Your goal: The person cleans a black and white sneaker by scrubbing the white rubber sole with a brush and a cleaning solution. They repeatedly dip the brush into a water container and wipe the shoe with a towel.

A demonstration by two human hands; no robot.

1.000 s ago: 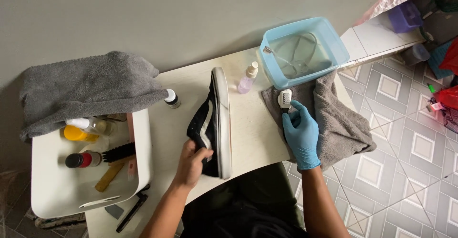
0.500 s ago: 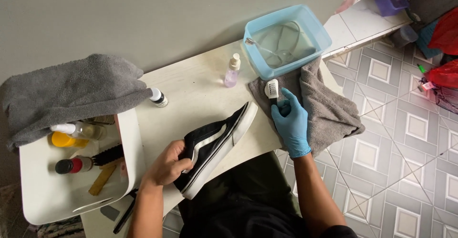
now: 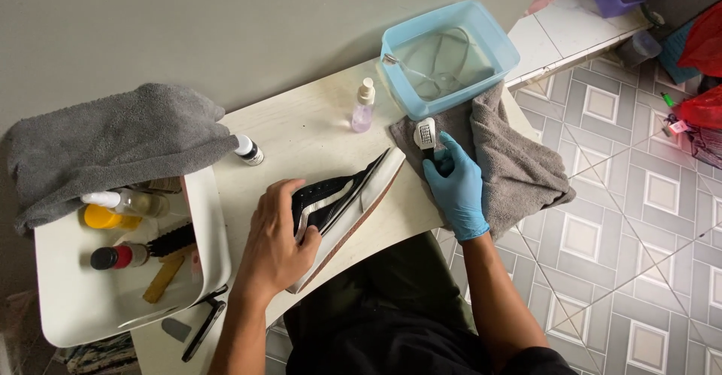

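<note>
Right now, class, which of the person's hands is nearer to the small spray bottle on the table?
Right. The gloved right hand, holding a small brush, sits just right of the spray bottle. The bare left hand grips the black sneaker, farther down-left.

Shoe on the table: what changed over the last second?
The left hand swung the black shoe from pointing straight away to lying diagonally, toe toward the grey towel. The gloved right hand kept its grip on the small brush over the towel. Blue tub and spray bottle unmoved.
</note>
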